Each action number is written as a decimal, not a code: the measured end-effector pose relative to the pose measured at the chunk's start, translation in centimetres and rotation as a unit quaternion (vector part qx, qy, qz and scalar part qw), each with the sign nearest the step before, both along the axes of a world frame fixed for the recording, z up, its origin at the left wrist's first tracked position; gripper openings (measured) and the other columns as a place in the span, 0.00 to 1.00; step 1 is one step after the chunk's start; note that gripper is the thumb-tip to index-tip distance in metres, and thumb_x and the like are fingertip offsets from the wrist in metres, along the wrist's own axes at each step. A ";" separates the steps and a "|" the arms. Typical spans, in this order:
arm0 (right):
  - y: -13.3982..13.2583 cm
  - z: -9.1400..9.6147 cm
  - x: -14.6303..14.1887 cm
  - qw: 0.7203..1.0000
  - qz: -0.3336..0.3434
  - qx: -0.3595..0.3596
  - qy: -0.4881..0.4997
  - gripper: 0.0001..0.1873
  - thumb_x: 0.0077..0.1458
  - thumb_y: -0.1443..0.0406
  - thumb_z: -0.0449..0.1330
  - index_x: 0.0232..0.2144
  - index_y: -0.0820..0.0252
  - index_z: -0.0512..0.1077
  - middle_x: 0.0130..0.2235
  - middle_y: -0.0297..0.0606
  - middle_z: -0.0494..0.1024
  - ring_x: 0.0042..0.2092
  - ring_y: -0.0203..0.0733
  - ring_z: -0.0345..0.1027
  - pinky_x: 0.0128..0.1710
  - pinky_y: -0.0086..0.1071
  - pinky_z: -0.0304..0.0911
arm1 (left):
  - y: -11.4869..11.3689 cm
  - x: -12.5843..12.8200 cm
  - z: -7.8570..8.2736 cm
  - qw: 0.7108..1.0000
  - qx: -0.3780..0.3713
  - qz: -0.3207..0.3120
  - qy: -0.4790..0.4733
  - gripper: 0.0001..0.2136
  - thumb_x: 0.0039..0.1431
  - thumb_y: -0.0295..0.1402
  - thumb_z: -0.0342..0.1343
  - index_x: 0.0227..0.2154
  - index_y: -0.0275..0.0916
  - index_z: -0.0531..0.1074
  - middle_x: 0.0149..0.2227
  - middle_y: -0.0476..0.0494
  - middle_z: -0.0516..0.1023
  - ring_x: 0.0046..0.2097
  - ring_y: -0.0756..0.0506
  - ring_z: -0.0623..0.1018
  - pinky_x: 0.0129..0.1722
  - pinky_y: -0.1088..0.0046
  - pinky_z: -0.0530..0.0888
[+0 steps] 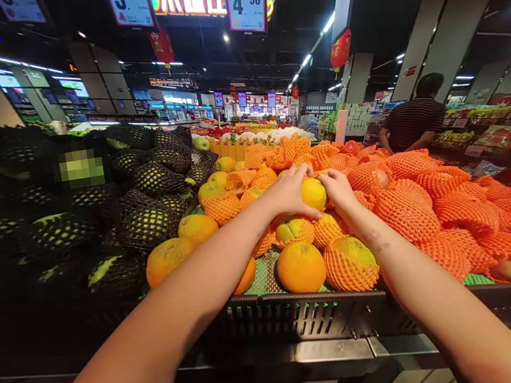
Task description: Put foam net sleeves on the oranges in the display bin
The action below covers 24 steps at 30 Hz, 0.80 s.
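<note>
Both our hands meet at frame centre: our left hand [290, 194] and right hand [338, 190] grasp one bare orange [313, 194] above net-wrapped oranges [350, 264] in the display bin [303, 319].

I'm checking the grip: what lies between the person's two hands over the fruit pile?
In the head view, a bare round yellow-orange citrus fruit lies between the left hand and the right hand, both touching it, with no foam net on it.

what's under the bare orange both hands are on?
Under the bare orange, held between left hand and right hand, lie oranges in foam nets. Whether it rests on them is hidden by the hands.
</note>
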State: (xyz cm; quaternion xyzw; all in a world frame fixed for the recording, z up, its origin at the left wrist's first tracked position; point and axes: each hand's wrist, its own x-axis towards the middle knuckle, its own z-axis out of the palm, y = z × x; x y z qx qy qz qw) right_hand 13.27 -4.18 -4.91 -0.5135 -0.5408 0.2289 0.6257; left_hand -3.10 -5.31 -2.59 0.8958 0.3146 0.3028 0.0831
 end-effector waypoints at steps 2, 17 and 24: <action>-0.2 0.4 0.1 1.000 -0.024 0.015 0.013 0.10 0.40 0.61 0.63 0.25 0.58 0.67 0.27 0.30 0.70 0.30 0.36 0.61 0.30 0.29 0.59 | 0.1 0.0 -0.2 1.000 -0.010 -0.006 0.005 0.38 0.36 0.43 0.71 0.50 0.39 0.61 0.52 0.35 0.70 0.52 0.34 0.72 0.51 0.58 0.70; -2.8 2.5 0.2 0.984 0.130 0.118 -0.038 0.30 0.35 0.49 0.74 0.38 0.53 0.68 0.42 0.35 0.73 0.38 0.38 0.69 0.34 0.33 0.69 | 1.0 -1.5 1.2 0.857 -0.264 -0.015 -0.442 0.26 0.46 0.48 0.69 0.43 0.36 0.72 0.47 0.35 0.77 0.47 0.40 0.77 0.47 0.63 0.73; -2.7 1.9 0.0 0.926 0.055 0.261 -0.267 0.23 0.46 0.49 0.70 0.32 0.54 0.66 0.34 0.35 0.73 0.37 0.42 0.67 0.38 0.38 0.65 | 1.1 -1.3 0.6 0.878 -0.260 0.009 -0.401 0.29 0.45 0.56 0.67 0.39 0.36 0.74 0.42 0.36 0.78 0.45 0.38 0.77 0.47 0.62 0.71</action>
